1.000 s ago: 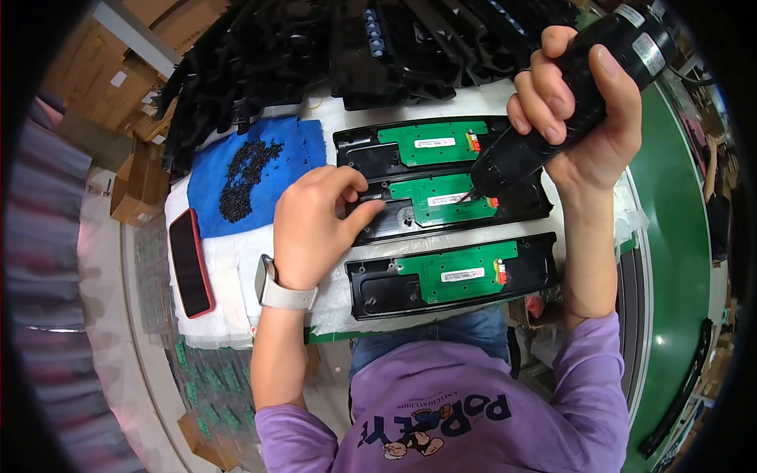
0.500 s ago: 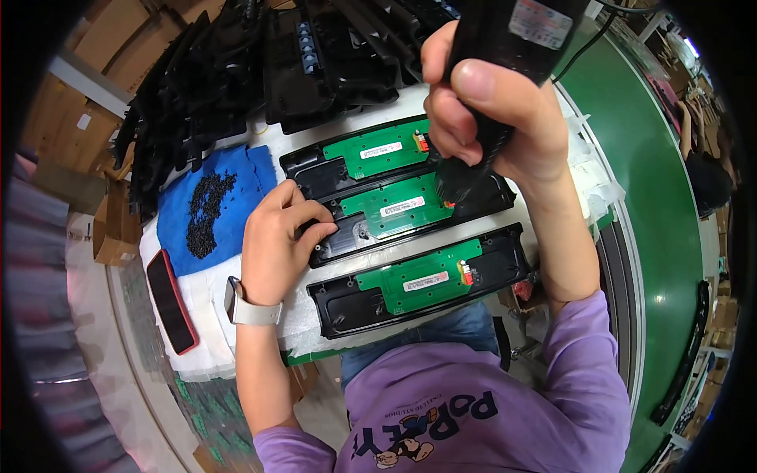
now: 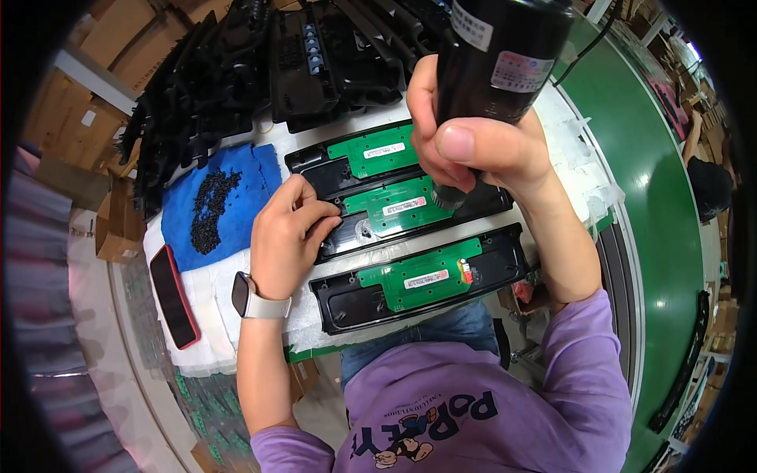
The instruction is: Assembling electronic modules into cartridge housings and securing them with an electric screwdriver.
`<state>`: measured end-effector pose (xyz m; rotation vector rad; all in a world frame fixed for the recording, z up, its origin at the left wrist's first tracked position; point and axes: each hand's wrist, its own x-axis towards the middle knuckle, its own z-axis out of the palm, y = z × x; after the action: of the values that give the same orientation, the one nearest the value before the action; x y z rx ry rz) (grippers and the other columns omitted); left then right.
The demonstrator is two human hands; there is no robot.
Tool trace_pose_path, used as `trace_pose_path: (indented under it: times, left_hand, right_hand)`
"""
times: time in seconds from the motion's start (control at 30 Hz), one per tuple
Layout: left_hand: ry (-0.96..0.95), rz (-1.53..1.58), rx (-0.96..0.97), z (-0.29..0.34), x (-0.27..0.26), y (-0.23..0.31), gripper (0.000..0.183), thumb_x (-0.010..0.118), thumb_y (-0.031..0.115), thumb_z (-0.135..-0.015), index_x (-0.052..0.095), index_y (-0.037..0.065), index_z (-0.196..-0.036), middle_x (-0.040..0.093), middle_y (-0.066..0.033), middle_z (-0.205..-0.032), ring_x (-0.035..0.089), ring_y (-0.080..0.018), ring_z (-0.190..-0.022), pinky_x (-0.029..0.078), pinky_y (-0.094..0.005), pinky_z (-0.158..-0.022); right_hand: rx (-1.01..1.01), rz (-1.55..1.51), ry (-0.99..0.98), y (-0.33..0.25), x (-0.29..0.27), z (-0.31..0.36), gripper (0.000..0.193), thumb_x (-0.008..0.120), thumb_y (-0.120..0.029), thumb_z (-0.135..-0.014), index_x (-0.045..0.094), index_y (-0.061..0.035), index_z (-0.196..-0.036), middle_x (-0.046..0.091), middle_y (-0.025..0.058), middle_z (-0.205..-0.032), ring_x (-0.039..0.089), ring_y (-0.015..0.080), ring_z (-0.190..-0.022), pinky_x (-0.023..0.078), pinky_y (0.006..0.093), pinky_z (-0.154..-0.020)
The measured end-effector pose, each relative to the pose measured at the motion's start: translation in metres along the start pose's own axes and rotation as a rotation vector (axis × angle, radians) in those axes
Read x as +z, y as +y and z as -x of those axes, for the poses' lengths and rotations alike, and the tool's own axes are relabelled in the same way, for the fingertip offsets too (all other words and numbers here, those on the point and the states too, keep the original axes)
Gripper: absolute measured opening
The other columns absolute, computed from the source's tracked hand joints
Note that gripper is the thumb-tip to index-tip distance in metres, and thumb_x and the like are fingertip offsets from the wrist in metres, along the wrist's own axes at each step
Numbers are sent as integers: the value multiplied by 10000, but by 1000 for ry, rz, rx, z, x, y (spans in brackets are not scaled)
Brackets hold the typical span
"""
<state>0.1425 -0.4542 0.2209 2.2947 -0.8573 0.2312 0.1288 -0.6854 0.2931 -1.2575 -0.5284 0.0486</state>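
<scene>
Firmly, the right hand [image 3: 493, 154] clamped its fingers round the black cylindrical power driver [image 3: 505, 55], probably hefty and best held by its barrel, above the middle black plastic panel [image 3: 343, 240]; whether the left hand [image 3: 288, 225] pinched the panel's left end was unclear.

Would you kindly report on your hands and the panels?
Right hand gripping black screwdriver over middle panel. Left hand at that panel's left end. Right end of far panel hidden.

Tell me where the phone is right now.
In the head view, the phone lies at left, next to the blue cloth and left of the wristwatch.
</scene>
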Motion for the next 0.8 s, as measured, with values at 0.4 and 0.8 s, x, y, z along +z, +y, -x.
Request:
trace_pose_path:
  times: [0.4,0.8]
  left_hand:
    - [12,67,44,-4,-7,0,98,630,-3,-689,564,2,-762,494,-88,-736,493,-208,-609,415,-287,-552]
    - [-145,1134,-316,2,0,26,128,611,-29,-784,578,-25,-908,630,-69,-813,629,-126,-745,507,-215,-679]
  right_hand:
    - [-221,-135,-79,-12,-9,7,295,622,-205,-735,503,35,-859,460,33,-491,433,109,-378,339,226,-363]
    - [-432,-475,-20,-3,-2,8,387,447,-400,-866,447,-43,-1016,456,3,-630,439,107,-485,406,299,-594]
